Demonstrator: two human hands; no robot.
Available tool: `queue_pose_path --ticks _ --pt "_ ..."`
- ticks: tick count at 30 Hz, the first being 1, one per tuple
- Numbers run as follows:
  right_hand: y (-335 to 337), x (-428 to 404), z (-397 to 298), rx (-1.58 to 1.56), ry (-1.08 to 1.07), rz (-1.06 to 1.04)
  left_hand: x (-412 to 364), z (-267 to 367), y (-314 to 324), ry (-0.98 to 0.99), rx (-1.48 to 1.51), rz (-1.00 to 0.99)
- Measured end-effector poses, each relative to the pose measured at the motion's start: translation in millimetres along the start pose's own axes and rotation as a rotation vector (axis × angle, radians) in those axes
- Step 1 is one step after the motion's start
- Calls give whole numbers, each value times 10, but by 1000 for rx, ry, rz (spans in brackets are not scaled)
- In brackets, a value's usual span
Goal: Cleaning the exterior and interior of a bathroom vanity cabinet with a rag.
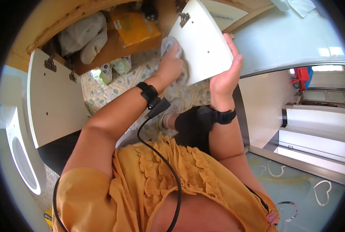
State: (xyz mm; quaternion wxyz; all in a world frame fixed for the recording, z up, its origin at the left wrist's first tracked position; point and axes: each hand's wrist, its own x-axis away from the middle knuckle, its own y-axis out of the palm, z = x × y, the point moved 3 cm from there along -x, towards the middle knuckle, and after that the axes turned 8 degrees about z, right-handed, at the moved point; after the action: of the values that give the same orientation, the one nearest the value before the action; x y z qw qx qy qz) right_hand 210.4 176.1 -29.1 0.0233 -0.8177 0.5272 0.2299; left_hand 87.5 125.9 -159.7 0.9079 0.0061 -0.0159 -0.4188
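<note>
My left hand [170,65] presses a grey cloth [167,43] against the hinge-side edge of a white cabinet door [203,46]. Part of the cloth hangs below the fingers and looks blurred. The door stands swung out, its inner face with a metal hinge [184,19] towards me. My right hand [226,69] steadies the door's free edge, the palm against it and the thumb pointing away. Some of its fingers are hidden behind the door. Inside the wooden cabinet [100,59] lie a yellow package [136,29] and white plastic bags [82,33].
A second white door [56,101] hangs swung out at the left. Below the cabinet, small packets [111,69] rest on the pebble-patterned floor [117,92]. Glass panes [282,43] and a metal frame [300,165] stand at the right. A black cable [161,153] crosses my chest.
</note>
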Motion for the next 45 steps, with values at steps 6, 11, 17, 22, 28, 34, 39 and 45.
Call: queue_pose_path --ticks 6,11,17,22,28,34,39,45 --pt "-45 -17 5 23 -13 26 749 -333 365 -100 12 -109" --pt "-8 6 -8 27 -36 5 -126 -773 -6 -258 49 14" --pt "-80 6 34 57 -70 14 77 -628 76 -491 76 -112" --pt "-7 2 -1 29 -41 55 423 -1031 293 -546 457 20" --pt "-38 -9 30 18 -50 72 -95 -407 71 -565 294 8" --pt "-40 -19 59 -55 -12 85 663 -17 344 -470 229 -153" --pt "44 15 -59 -5 97 59 895 711 263 800 -298 -157" --pt "-10 29 -116 -94 61 -147 893 -168 215 924 -658 -265"
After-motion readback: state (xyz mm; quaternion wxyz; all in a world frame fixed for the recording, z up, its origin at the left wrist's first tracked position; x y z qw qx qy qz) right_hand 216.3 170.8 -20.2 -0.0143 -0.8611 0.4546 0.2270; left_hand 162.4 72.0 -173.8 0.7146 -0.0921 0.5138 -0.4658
